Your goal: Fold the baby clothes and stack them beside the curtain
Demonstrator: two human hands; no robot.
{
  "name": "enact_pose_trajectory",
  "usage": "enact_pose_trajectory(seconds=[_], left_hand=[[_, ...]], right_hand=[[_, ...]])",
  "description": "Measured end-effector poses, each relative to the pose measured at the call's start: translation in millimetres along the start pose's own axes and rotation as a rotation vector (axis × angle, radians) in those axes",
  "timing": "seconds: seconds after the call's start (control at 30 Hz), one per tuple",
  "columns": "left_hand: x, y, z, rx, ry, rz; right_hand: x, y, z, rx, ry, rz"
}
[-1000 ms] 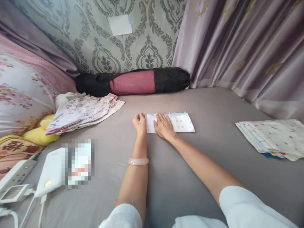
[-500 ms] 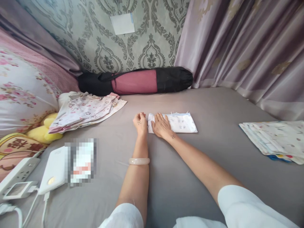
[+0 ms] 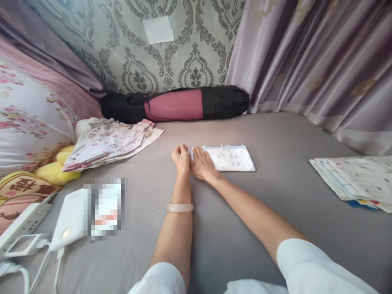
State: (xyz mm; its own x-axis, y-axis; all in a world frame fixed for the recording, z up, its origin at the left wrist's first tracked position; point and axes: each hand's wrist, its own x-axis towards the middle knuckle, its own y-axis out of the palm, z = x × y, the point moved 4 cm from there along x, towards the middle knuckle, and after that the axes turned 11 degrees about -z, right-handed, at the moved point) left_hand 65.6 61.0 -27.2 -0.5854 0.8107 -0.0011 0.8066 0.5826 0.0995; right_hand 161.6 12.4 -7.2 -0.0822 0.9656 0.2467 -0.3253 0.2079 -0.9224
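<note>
A white folded cloth [image 3: 232, 159] with a small faint print and a bluish upper edge lies flat on the grey bed sheet [image 3: 245, 212]. My right hand [image 3: 202, 162] rests palm down on its left end, fingers stretched out, covering part of it. Just left of the cloth, my left hand [image 3: 180, 158] has its fingers curled closed. Whether anything is between those fingers is hidden. A pale bangle [image 3: 179, 208] circles my left forearm.
Folded printed clothes [image 3: 113, 143] lie at the left, another folded stack [image 3: 358, 179] at the right. A black and pink rolled bag [image 3: 173, 105] lies along the wall. Near left are a white power bank [image 3: 71, 218], a power strip [image 3: 27, 222] with cables, and a yellow plush [image 3: 61, 165].
My right hand has slid a little left along the cloth toward its left end. My left hand and the cloth stay nearly where they were.
</note>
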Motion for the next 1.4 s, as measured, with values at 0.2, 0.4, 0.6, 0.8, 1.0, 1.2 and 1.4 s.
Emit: enact_pose_trajectory(seconds=[0.2,0.4,0.6,0.8,1.0,1.2,1.4], left_hand=[[2.7,-4.5,-7.3,-0.024,-0.034,-0.025],[7.5,-17.0,-20.9,-0.066,-0.062,-0.092],[8.2,-19.6,-20.4,-0.044,-0.097,-0.119],[4.7,-14.3,-17.1,-0.042,-0.077,-0.064],[2.2,-6.1,-17.3,-0.034,0.005,0.031],[-24.7,25.0,-22.2,0.086,0.288,0.335],[-45.0,40.1,-3.0,0.35,0.402,0.481]], right_hand=[[-1.5,0.8,-0.2,-0.004,-0.003,0.005],[-5.5,-1.1,16.4,0.001,-0.143,-0.064],[-8.9,6.0,21.8,-0.005,-0.171,-0.041],[-5.7,5.5,16.5,0.055,-0.166,-0.001],[-13.6,-10.6,-3.8,0.05,-0.164,-0.083],[-25.3,-31.6,-38.0,-0.044,-0.127,-0.099],[-33.4,-33.1,-59.2,-0.068,-0.1,-0.137]])
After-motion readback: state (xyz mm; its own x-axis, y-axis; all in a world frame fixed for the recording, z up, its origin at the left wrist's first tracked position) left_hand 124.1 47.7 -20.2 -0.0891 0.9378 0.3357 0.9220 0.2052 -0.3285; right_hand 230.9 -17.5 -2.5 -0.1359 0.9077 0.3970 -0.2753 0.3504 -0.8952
